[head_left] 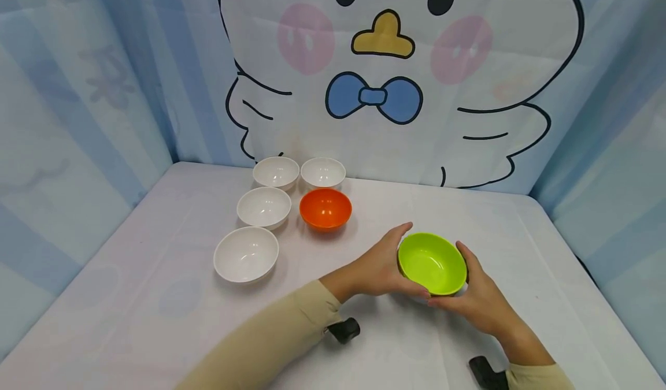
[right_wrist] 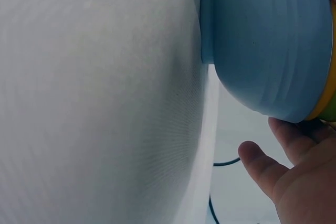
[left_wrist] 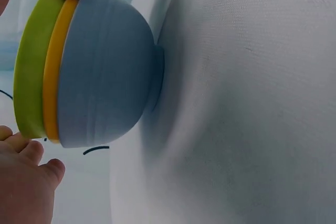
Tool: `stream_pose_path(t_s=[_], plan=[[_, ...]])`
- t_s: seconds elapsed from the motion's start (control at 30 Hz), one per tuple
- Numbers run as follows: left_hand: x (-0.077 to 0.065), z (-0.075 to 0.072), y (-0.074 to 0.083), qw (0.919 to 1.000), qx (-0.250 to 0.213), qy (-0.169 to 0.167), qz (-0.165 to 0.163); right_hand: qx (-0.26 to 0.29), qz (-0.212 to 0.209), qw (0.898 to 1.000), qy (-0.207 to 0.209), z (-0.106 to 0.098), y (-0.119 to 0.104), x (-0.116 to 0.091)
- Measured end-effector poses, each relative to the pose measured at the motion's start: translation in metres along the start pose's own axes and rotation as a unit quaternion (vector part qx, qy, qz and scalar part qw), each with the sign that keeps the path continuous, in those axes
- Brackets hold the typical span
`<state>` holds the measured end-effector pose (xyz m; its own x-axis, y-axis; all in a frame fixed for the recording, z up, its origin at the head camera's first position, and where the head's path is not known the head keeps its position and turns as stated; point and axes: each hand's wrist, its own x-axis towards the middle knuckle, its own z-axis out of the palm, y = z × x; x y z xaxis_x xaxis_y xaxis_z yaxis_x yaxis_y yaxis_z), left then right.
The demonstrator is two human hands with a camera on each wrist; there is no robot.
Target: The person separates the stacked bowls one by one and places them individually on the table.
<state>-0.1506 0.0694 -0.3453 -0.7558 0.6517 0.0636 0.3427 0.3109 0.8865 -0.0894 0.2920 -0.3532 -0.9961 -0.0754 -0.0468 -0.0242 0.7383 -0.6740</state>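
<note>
A light green bowl (head_left: 433, 264) tops a nested stack at the right of the table in the head view. Under its rim, a yellow bowl (left_wrist: 52, 72) and a light blue bowl (left_wrist: 107, 72) show in the left wrist view. My left hand (head_left: 382, 266) holds the stack from the left, thumb near the front and fingers round the far side. From the right, my right hand (head_left: 481, 297) grips the same stack, with the two thumbs close together at the front. The blue bowl's foot (right_wrist: 208, 24) is right at the tablecloth in the right wrist view.
Left of the hands, an orange bowl (head_left: 325, 210) stands beside several white bowls (head_left: 246, 255), all upright. A pale cloth (head_left: 156, 263) covers the table. Behind it hangs a curtain (head_left: 374, 141) with a cartoon bird, and blue patterned curtains (head_left: 67, 118) flank both sides.
</note>
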Motion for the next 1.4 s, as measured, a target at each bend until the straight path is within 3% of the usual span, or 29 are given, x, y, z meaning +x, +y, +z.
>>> stream_pose_path(t_s=[0.5,0.8,1.1,1.4], plan=[[0.012,0.017,-0.013,0.9998,-0.018,0.000,-0.005,0.024,-0.030,0.999,-0.002,-0.001,0.000,0.002],[0.016,0.016,-0.014,0.9997,0.022,0.005,0.000,0.012,-0.009,1.000,-0.001,-0.002,0.000,0.003],[0.014,0.015,-0.011,0.9996,0.026,0.002,0.010,0.029,-0.011,1.000,-0.004,-0.001,0.003,0.002],[0.011,0.007,-0.004,0.9994,0.013,0.016,0.027,0.059,-0.053,0.997,0.003,-0.002,0.007,0.001]])
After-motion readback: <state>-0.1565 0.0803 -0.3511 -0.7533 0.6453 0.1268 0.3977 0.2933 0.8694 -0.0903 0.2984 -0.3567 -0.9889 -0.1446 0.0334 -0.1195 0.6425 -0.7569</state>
